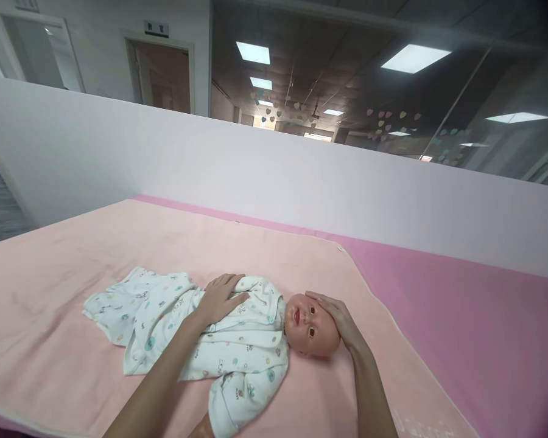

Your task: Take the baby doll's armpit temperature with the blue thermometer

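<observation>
A baby doll [308, 328] lies on its back on a peach blanket [164, 237], its head toward the right. It is dressed in a white patterned top [251, 340] and matching trousers [137, 304]. My left hand [221, 299] rests flat across the doll's chest and belly, fingers stretched out over the cloth. Against the top of the doll's head lies my right hand [335, 313], its fingers extended along the far side of the forehead. One doll hand [203, 427] pokes out of the near sleeve at the bottom edge.
Under the blanket is a pink surface [475, 316], bare on the right. A white low wall [301, 176] runs along the back. Beyond it are a doorway [164, 76] and a large window [347, 79] with heart-shaped stickers and reflected ceiling lights.
</observation>
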The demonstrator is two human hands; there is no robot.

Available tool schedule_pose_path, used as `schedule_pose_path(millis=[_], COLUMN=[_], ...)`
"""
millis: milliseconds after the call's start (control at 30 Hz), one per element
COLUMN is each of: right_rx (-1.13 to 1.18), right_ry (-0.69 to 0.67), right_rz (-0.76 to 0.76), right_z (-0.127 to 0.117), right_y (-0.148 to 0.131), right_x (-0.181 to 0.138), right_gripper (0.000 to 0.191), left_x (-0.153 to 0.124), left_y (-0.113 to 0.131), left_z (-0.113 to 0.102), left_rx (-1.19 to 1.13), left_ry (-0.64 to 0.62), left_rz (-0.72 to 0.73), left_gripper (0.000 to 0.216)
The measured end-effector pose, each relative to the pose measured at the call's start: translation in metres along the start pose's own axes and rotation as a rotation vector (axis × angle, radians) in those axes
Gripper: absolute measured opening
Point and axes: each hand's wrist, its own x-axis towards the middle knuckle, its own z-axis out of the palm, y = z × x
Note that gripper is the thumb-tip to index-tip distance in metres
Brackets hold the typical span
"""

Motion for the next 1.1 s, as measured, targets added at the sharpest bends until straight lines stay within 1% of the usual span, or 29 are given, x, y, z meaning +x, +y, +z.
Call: schedule_pose_path(millis=[67, 133, 233, 300, 367, 433, 467, 533, 567, 600, 633, 700, 767, 800, 833, 867, 900, 933, 967, 1000, 1033, 1100], right_rx=[-0.001, 0.006, -0.015, -0.051, -0.150, -0.303, -0.378, -0.500, -0.556, -0.621, -0.697, -0.848, -0.942, -0.965, -0.981, -0.996, -1.019, -1.043, -1.054, -1.048, -1.024, -0.939], right_ry=[0.039, 0.112, 0.276, 0.426, 0.643, 0.862, 0.941, 1.018, 1.029, 1.032, 1.031, 1.022, 0.957, 0.878, 0.759, 0.610, 0.450, 0.299, 0.187, 0.111, 0.074, 0.091], right_rz=[0.009, 0.009, -0.037, -0.092, -0.202, -0.368, -0.453, -0.585, -0.636, -0.687, -0.739, -0.870, -1.047, -1.139, -1.220, -1.279, -1.300, -1.281, -1.223, -1.133, -1.020, -0.781], right_z=[0.000, -0.001, -0.003, -0.004, -0.002, 0.004, 0.007, 0.014, 0.017, 0.020, 0.023, 0.031, 0.045, 0.055, 0.067, 0.080, 0.094, 0.107, 0.119, 0.128, 0.136, 0.143], right_y=[0.002, 0.006, 0.015, 0.020, 0.022, 0.020, 0.019, 0.015, 0.014, 0.012, 0.010, 0.007, 0.005, 0.005, 0.005, 0.006, 0.008, 0.010, 0.011, 0.013, 0.014, 0.013], right_x=[0.002, 0.006, 0.014, 0.017, 0.016, 0.012, 0.009, 0.005, 0.003, 0.002, 0.000, -0.003, -0.009, -0.012, -0.015, -0.019, -0.022, -0.024, -0.026, -0.027, -0.027, -0.025], right_gripper=[0.038, 0.039, 0.039, 0.039, 0.036, 0.031, 0.029, 0.026, 0.025, 0.023, 0.021, 0.017, 0.013, 0.011, 0.010, 0.011, 0.012, 0.013, 0.015, 0.016, 0.017, 0.020], left_x=[0.000, 0.001, 0.003, 0.005, 0.006, 0.005, 0.004, 0.001, -0.001, -0.003, -0.006, -0.009, -0.010, -0.010, -0.009, -0.008, -0.007, -0.005, -0.004, -0.002, -0.001, 0.000], left_y=[0.000, -0.001, -0.005, -0.008, -0.010, -0.009, -0.006, 0.005, 0.012, 0.020, 0.029, 0.043, 0.052, 0.054, 0.054, 0.052, 0.050, 0.047, 0.043, 0.040, 0.038, 0.035], left_z=[0.000, 0.002, 0.005, 0.006, 0.005, 0.001, -0.003, -0.010, -0.013, -0.014, -0.015, -0.011, -0.004, 0.000, 0.004, 0.006, 0.007, 0.008, 0.007, 0.006, 0.005, 0.002], left_rx=[0.012, 0.033, 0.070, 0.081, 0.077, 0.046, 0.011, -0.103, -0.176, -0.245, -0.297, -0.300, -0.239, -0.228, -0.249, -0.308, -0.396, -0.501, -0.612, -0.719, -0.818, -0.977], left_ry=[0.000, 0.004, 0.010, 0.012, 0.020, 0.054, 0.081, 0.123, 0.117, 0.081, 0.017, -0.093, -0.108, -0.090, -0.070, -0.054, -0.045, -0.028, 0.000, 0.032, 0.063, 0.090], left_rz=[-0.005, -0.030, -0.093, -0.127, -0.154, -0.161, -0.145, -0.061, 0.000, 0.064, 0.122, 0.211, 0.251, 0.248, 0.231, 0.199, 0.155, 0.100, 0.034, -0.038, -0.111, -0.225], left_gripper=[0.049, 0.050, 0.053, 0.054, 0.054, 0.052, 0.049, 0.043, 0.040, 0.037, 0.035, 0.033, 0.028, 0.026, 0.026, 0.027, 0.029, 0.031, 0.032, 0.032, 0.033, 0.033])
